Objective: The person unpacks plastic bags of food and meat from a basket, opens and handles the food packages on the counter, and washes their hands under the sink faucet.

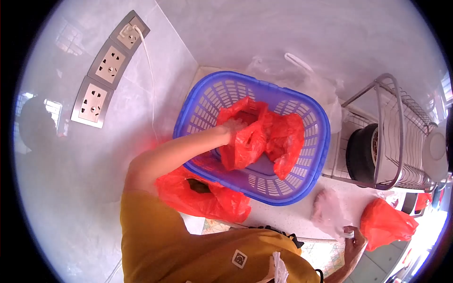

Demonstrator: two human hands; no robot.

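Left hand [233, 126] in red bag [241, 147], elbow [135, 169] bent

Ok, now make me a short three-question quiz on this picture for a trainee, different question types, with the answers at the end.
1. Multiple choice: in the blue basket, what colour is the plastic bag that the left hand reaches into?
A) green
B) red
C) black

2. True or false: the right hand is inside the basket.

3. Count: how many socket plates are on the wall at the left of the picture?

Key:
1. B, red.
2. False; its fingers are at a pale see-through bag outside the basket.
3. Three; one has a white plug in it.
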